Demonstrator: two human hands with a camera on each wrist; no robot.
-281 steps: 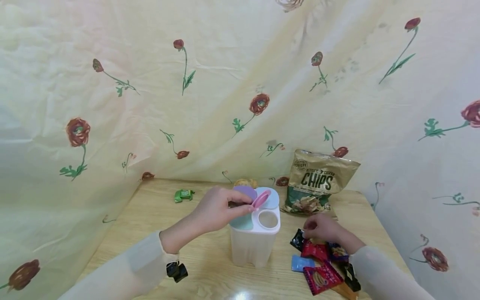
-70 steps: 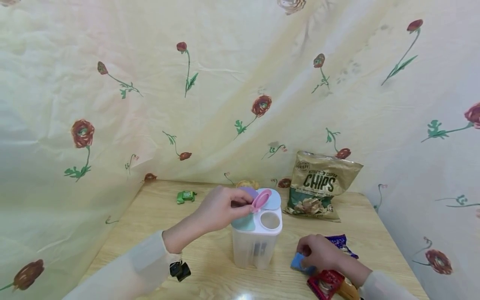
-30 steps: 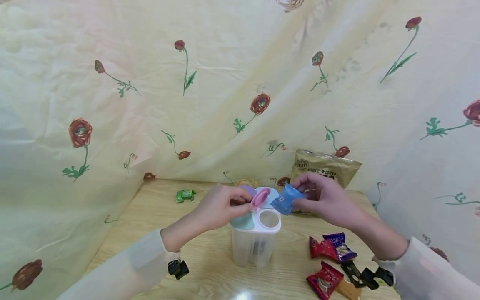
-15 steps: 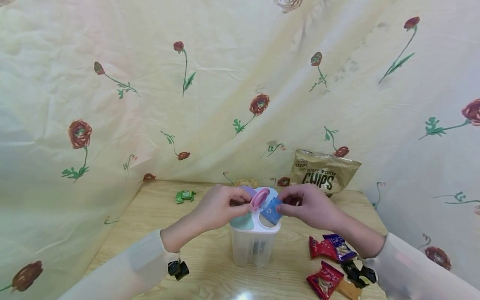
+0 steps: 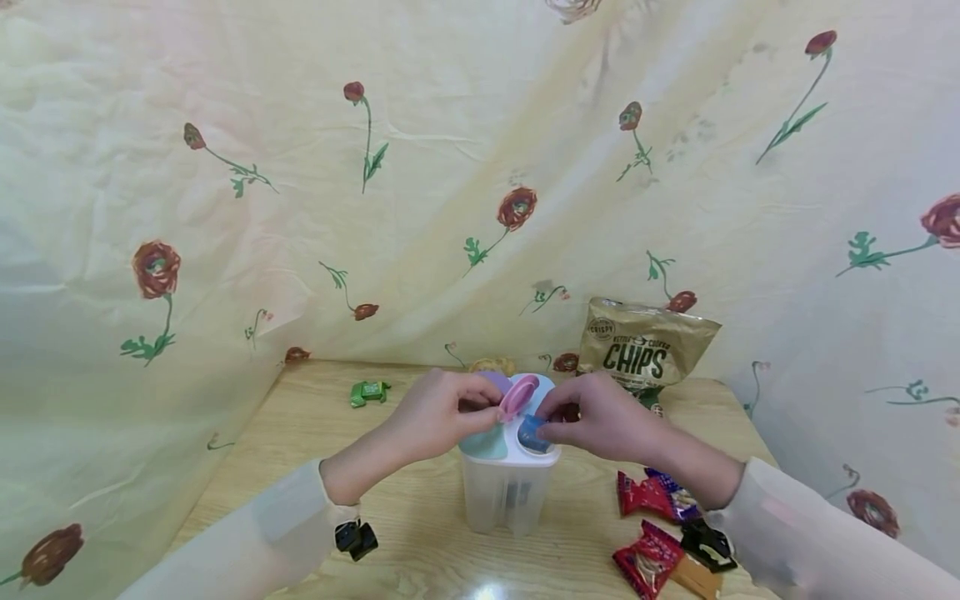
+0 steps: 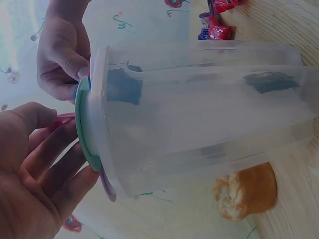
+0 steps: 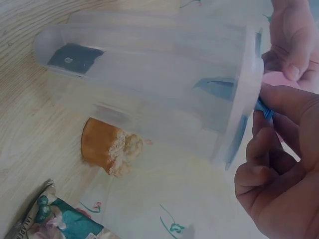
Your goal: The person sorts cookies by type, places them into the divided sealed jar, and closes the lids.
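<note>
A translucent storage container [image 5: 495,493] with a white top stands upright on the table. Its top carries purple, pale blue and mint lids around one round opening. My left hand [image 5: 435,417] pinches the raised pink lid [image 5: 519,397] of that opening. With thumb and fingers, my right hand [image 5: 607,421] pinches a small blue snack packet [image 5: 533,434], its lower part down inside the hole. Through the clear wall in the right wrist view, the blue packet's body [image 7: 217,88] hangs near the top, while a dark packet [image 7: 76,58] lies at the bottom.
Right of the container lie red packets [image 5: 648,560], a purple packet [image 5: 681,498], a black one [image 5: 707,546] and an orange-brown one [image 5: 697,577]. A gold chips bag [image 5: 645,346] stands behind, a piece of bread [image 7: 107,147] sits behind the container, and a green packet [image 5: 369,392] lies back left.
My right hand took the blue packet from the pile, carried it left over the container and lowered it into the opening. My left hand has stayed on the pink lid.
</note>
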